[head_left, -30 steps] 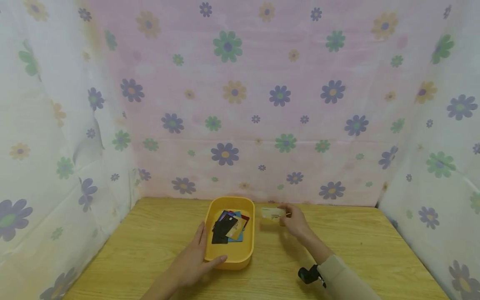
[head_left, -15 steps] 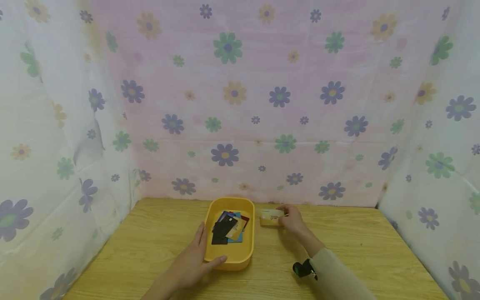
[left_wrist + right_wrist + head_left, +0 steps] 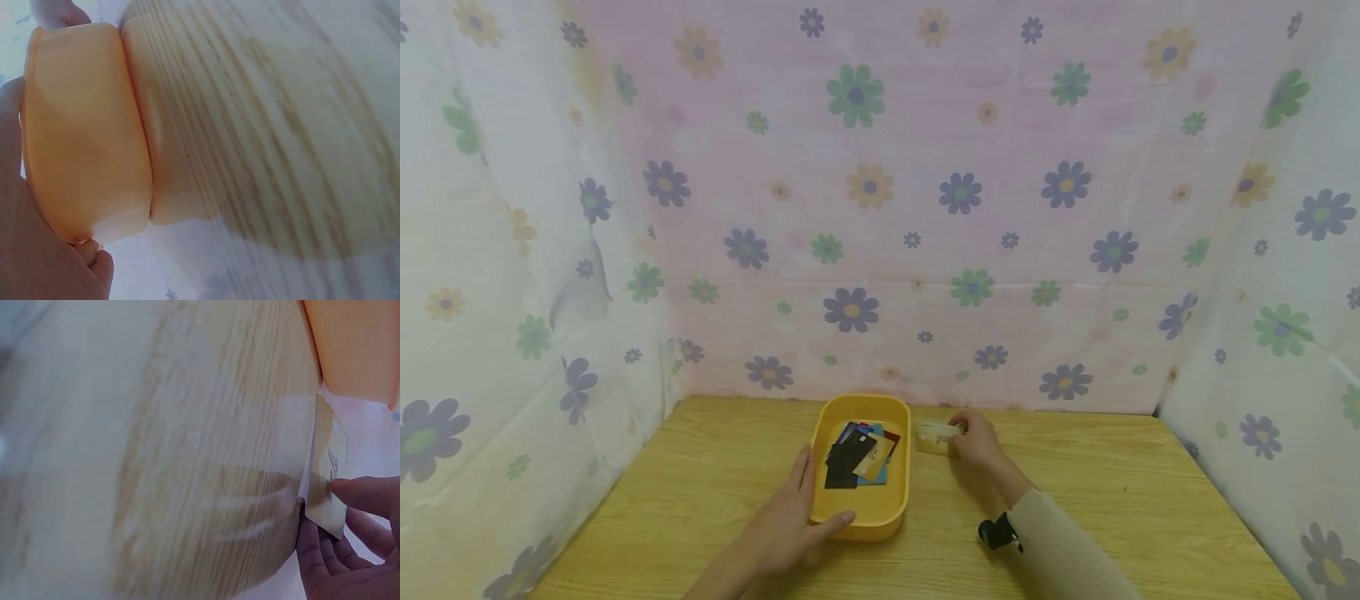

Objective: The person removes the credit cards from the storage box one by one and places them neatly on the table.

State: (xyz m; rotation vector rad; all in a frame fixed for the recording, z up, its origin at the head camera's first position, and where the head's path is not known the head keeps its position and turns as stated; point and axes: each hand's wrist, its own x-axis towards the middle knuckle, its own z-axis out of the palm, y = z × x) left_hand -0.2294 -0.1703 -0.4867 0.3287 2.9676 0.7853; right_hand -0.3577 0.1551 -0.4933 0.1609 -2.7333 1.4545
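A yellow plastic box (image 3: 859,503) stands upright on the table. My left hand (image 3: 782,517) grips its near left corner, thumb over the near rim and fingers along the left wall. The left wrist view shows the box's outer wall (image 3: 87,131) with fingertips bent at its lower edge. Inside the box lie overlapping cards: a black card (image 3: 850,460), a gold card (image 3: 874,460), a blue one (image 3: 877,477) and others partly hidden. Just right of the box, my right hand (image 3: 979,440) pinches another gold card (image 3: 326,478) between thumb and fingers, close over the tabletop.
The wood-grain table (image 3: 1120,500) ends at a flowered cloth backdrop (image 3: 895,208), with cloth at both sides too. A small black device (image 3: 996,532) sits at the right sleeve (image 3: 1060,533).
My right hand has lowered the gold card and shifted it slightly left, nearer the box; its face now shows more fully. The left hand and the box have stayed put.
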